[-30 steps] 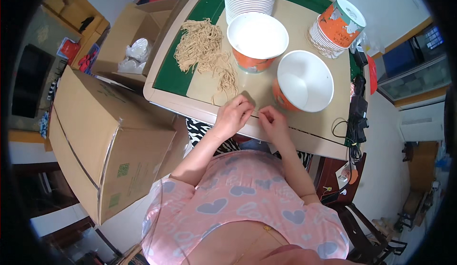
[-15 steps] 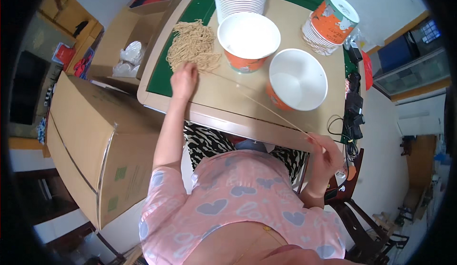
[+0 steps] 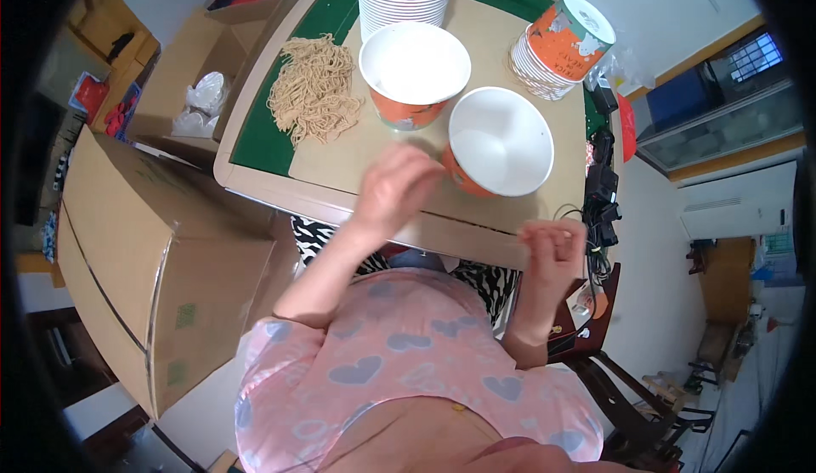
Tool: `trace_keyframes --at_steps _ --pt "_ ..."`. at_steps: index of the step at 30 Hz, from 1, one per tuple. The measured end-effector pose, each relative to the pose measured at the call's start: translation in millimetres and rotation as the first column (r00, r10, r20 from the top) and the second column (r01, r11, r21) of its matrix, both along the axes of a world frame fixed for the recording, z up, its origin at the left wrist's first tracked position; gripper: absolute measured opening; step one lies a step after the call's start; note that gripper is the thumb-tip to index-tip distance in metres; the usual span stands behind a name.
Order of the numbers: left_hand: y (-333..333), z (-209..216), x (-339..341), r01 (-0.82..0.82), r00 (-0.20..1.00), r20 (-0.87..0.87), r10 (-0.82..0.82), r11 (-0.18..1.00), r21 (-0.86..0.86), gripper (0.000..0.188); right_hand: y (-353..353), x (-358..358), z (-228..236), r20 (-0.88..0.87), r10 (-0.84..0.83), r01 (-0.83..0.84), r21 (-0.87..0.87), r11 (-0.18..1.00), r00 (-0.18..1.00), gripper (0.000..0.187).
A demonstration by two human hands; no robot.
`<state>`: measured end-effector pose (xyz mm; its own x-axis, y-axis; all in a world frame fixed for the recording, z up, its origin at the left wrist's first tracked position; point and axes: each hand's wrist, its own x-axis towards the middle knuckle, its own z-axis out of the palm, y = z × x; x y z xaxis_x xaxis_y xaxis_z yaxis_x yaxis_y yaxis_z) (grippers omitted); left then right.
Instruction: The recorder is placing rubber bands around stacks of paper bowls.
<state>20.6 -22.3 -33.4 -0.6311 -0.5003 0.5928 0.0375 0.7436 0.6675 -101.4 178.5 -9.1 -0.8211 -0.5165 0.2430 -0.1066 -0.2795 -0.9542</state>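
Observation:
A loose pile of tan string [image 3: 314, 90] lies at the left of the table. My left hand [image 3: 398, 188] is over the table's near edge, right of the pile and below the two paper tubs; motion blurs its fingers, so what it holds does not show. My right hand [image 3: 554, 252] is raised at the near right corner, its fingers curled closed; no string shows clearly in or between the hands. One orange paper tub with a white inside [image 3: 414, 65] stands upright in the middle. A second such tub [image 3: 501, 141], beside it to the right, opens toward me.
A tall stack of tubs [image 3: 405, 5] rises at the back; another stack [image 3: 561, 44] leans at the back right. Black power adapters and cables [image 3: 603, 180] line the right edge. A large cardboard box [image 3: 212, 286] stands left of the table, an open carton [image 3: 161, 112] behind it.
My left hand has left the string pile and swung right toward the tubs. The strand stretched across to my right hand no longer shows. The whole view has shifted slightly.

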Motion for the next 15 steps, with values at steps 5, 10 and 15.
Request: trace_keyframes --at_steps 5,10,15 --pt "44.5 -10.2 -1.0 0.274 0.950 -0.059 -0.306 0.730 0.626 0.016 -14.3 13.5 -28.1 0.271 0.182 -0.190 0.005 0.982 0.945 0.021" --pt "54.0 -22.8 -2.3 0.369 0.918 -0.265 -0.296 0.392 0.843 0.019 -20.7 21.7 -35.9 0.238 0.241 -0.280 0.146 0.949 0.941 0.019" --pt "51.1 -27.1 1.9 0.279 0.952 -0.161 -0.259 0.528 0.802 0.014 -22.6 20.4 -51.6 0.026 0.256 -0.250 0.326 0.912 0.966 0.015"
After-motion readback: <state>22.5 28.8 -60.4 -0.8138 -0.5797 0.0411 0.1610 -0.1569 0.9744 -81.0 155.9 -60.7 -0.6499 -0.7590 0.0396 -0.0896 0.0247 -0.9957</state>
